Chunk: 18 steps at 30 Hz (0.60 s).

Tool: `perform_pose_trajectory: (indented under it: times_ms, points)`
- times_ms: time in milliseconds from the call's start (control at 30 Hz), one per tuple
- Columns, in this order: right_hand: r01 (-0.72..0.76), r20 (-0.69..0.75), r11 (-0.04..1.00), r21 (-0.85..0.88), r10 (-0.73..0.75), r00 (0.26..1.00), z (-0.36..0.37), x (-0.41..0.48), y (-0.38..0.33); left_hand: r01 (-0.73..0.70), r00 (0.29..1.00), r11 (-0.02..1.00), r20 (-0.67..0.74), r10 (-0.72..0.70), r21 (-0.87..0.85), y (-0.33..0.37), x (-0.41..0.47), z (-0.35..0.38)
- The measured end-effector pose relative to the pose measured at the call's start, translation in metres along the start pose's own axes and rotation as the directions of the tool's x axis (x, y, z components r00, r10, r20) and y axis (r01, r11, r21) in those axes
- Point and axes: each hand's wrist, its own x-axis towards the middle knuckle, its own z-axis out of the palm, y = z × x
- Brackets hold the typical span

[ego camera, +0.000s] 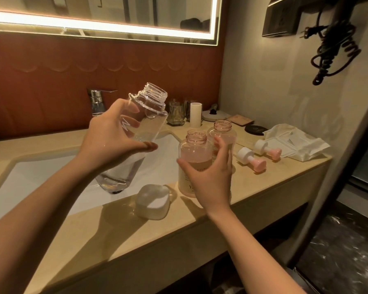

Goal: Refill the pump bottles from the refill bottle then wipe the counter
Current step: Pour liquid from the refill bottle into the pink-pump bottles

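Forearms (40, 200) are spanning the counter (274, 183) edge. L hand (115, 132) is clasping the tilted refill bottle (151, 122) over the sink (40, 172), open neck pointing up-right twd the front pump bottle (197, 153), just beside it, which R hand (210, 177) is gripping upright; pump heads (252, 160) lying farther right.

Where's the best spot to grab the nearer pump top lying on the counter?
Pinch the nearer pump top from above, across its narrow stem between the white collar and the pink head. It lies on its side with the stem exposed, and the wider ends should prevent slipping.
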Motion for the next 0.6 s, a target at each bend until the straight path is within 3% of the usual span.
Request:
perform_pose_trajectory:
  times_ms: [167,600]
  points:
    - [-0.07,0.068,0.997,-0.013,0.071,0.995,0.008,-0.002,0.007,-0.006,1.0,1.0,0.011,0.006,0.028,-0.002,0.001,0.001]
    - [-0.036,-0.035,0.999,-0.031,0.035,0.999,-0.035,-0.004,0.023,-0.033,0.999,0.999,0.039,0.032,0.019,0.006,0.011,0.012]
